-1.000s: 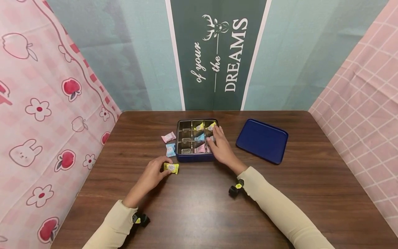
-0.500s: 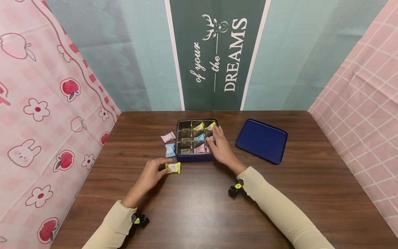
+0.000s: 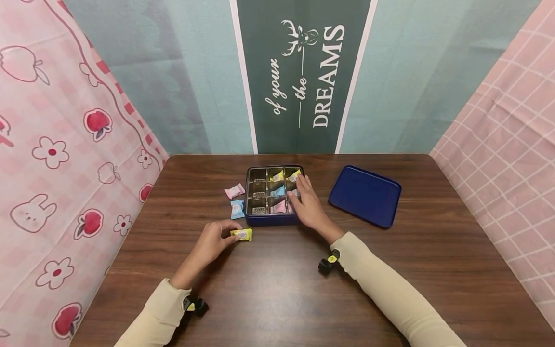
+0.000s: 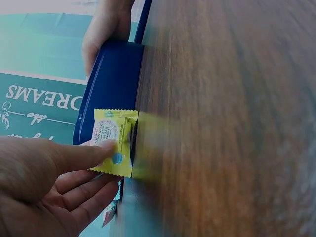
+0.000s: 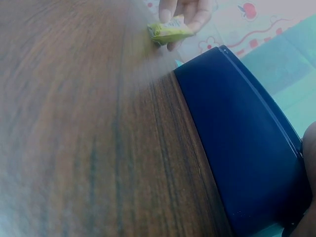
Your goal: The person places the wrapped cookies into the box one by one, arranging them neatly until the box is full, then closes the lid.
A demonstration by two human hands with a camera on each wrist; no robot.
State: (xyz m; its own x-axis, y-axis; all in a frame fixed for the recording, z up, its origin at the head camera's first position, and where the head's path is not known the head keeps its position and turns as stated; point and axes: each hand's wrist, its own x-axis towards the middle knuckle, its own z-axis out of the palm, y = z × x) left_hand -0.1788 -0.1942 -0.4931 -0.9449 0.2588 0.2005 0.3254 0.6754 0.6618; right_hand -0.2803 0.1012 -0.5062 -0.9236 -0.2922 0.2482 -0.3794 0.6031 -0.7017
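My left hand [image 3: 217, 238] pinches a yellow wrapped candy [image 3: 244, 234] between thumb and fingers, just in front of the box's near left corner. In the left wrist view the candy's printed wrapper [image 4: 111, 131] faces the camera, with the thumb across it. A dark blue box [image 3: 272, 220] with a grid of compartments stands at the back middle of the table. My right hand [image 3: 310, 205] rests on its right side, fingers extended over the rim. Yellow, blue [image 3: 278, 191] and pink [image 3: 279, 206] candies lie in the middle column; the left column holds none. The right column is partly hidden by the right hand.
A pink candy [image 3: 234, 191] and a light blue candy [image 3: 237, 209] lie on the table left of the box. The blue lid [image 3: 366, 196] lies to the right. Fabric backdrops [image 3: 208, 86] rise behind the table's far edge and at both sides.
The left hand has shifted the yellow candy slightly to the right, mostly in the first half second. The right hand and the box have stayed in place.
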